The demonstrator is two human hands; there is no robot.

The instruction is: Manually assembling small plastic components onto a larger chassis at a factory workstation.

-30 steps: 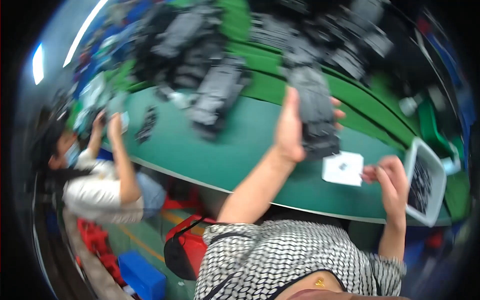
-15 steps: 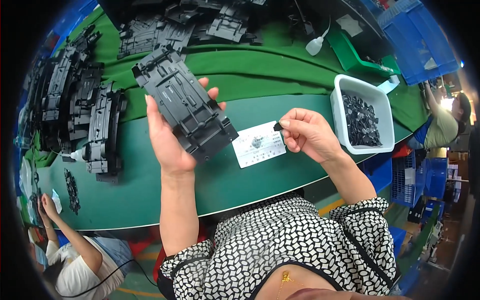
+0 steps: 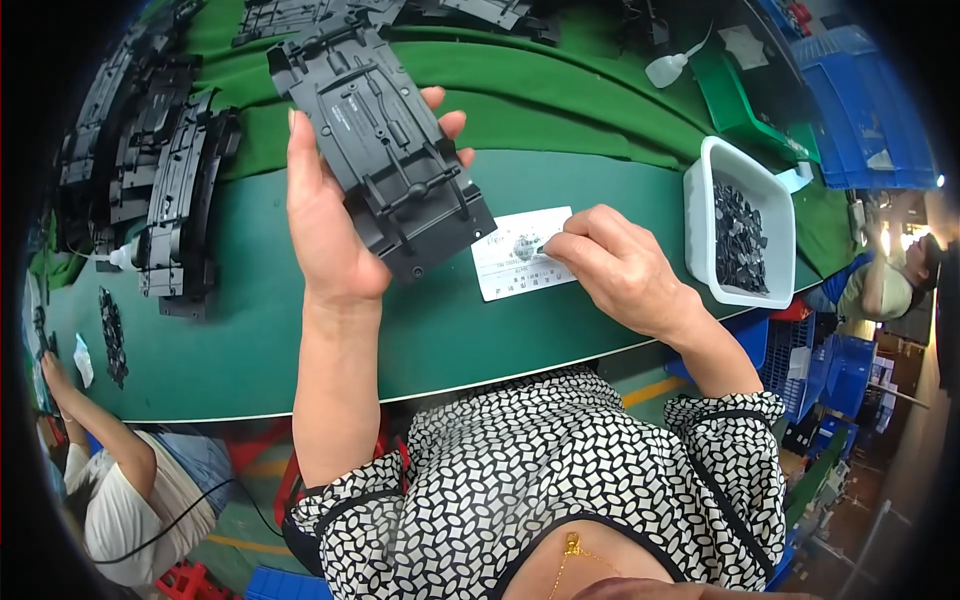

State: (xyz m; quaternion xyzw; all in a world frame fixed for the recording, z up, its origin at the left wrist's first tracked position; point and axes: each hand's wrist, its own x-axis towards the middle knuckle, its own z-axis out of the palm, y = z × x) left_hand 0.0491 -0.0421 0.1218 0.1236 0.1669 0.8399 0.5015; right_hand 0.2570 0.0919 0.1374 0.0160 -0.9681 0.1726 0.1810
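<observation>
Shifted inward over the white card (image 3: 505, 283), the right hand (image 3: 630, 272) pinches a small dark piece (image 3: 541, 251); the left hand (image 3: 335, 238) cradles a black chassis (image 3: 370, 125) above the bench (image 3: 450, 345), apparently keeping its ribbed face up.

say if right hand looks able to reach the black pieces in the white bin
Likely yes: the right hand is close, the white bin is open on top, and nothing seems to block the black pieces.

Card (image 3: 510, 283) on table (image 3: 450, 345), mid-frame; tub (image 3: 700, 215) right of it, parts (image 3: 738, 235) inside. Squeeze bottle (image 3: 665, 70) upper right, left of bin (image 3: 733, 108). Chassis pieces (image 3: 182, 200) upper left.
</observation>
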